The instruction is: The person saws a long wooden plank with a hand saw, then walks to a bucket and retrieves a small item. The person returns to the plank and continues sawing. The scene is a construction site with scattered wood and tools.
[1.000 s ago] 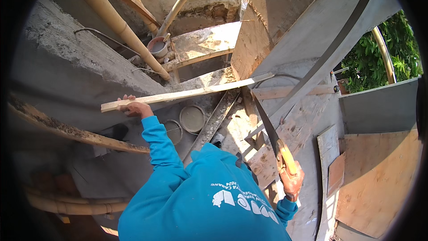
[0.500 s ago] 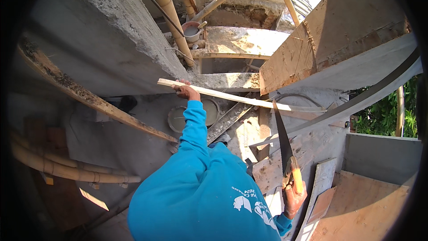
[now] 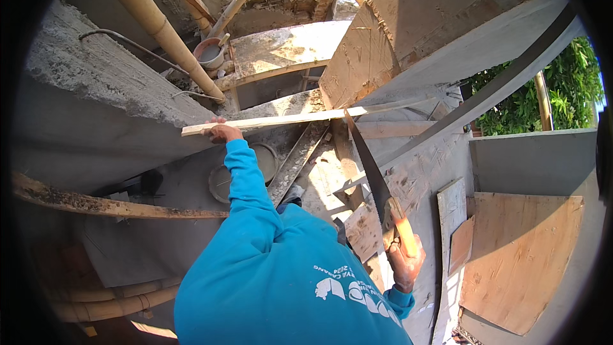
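My left hand is closed round a long, pale wooden strip near its left end. The strip stretches to the right in front of a leaning plywood sheet. In my right hand is a handsaw, gripped by its orange and brown handle. Its dark blade points up and away, and the tip appears to meet or overlap the strip; contact cannot be made out. Both arms are in blue sleeves.
Plywood leans beyond the strip, and another plywood sheet stands at the right. A bamboo pole slants at upper left beside a small bucket. Round basins sit below my left arm. A rough wooden beam crosses at left.
The view has swung, so the surroundings sit further left and more foliage shows at right. Both hands keep their hold on the strip and the handsaw.
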### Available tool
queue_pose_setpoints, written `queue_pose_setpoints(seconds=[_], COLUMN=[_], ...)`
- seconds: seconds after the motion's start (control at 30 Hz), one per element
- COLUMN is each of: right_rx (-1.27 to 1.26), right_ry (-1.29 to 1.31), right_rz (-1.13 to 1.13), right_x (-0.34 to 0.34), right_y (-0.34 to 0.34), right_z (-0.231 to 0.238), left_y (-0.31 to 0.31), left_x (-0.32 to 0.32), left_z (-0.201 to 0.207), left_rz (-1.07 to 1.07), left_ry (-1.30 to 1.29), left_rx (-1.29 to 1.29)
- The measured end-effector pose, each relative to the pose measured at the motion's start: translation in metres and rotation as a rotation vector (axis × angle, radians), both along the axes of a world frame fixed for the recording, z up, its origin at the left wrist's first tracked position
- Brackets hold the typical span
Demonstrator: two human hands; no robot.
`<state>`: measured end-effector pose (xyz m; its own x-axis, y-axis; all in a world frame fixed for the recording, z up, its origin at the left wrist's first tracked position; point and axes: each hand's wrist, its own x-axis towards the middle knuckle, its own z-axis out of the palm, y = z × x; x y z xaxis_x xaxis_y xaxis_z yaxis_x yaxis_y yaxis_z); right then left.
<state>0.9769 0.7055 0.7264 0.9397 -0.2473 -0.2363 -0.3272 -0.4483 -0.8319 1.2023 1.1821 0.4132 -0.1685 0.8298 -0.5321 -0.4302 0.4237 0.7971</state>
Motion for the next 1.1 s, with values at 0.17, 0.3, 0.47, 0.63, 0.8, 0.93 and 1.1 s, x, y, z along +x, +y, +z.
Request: queue_pose_setpoints(seconds=[0.17, 0.3, 0.47, 0.63, 0.8, 0.93, 1.1], right_rx=[-0.061, -0.059, -0.007, -0.101, -0.239, -0.434, -0.092], right_ry=[-0.035, -0.009, -0.019, -0.109, -0.256, -0.431, 0.043], right_rz=[-0.040, -0.067, -0.099, 0.001, 0.118, 0.392, 0.047], right_x=[0.006, 0.014, 0.029, 0.045, 0.041, 0.029, 0.005], right_y=[0.004, -0.002, 0.002, -0.001, -0.010, -0.021, -0.009], right_z=[-0.001, -0.004, 0.000, -0.015, -0.050, -0.072, -0.080], left_y=[0.004, 0.020, 0.015, 0.018, 0.031, 0.054, 0.060], left_x=[0.004, 0.002, -0.002, -0.009, -0.028, -0.054, -0.087], left_z=[0.020, -0.005, -0.002, 0.000, 0.012, 0.023, 0.077], left_rz=[0.027, -0.002, -0.039, -0.027, -0.060, -0.038, -0.064], left_ry=[-0.020, -0.015, 0.023, 0.040, -0.021, -0.072, -0.016], left_rx=[-0.046, 0.071, 0.106, 0.098, 0.101, 0.231, 0.383])
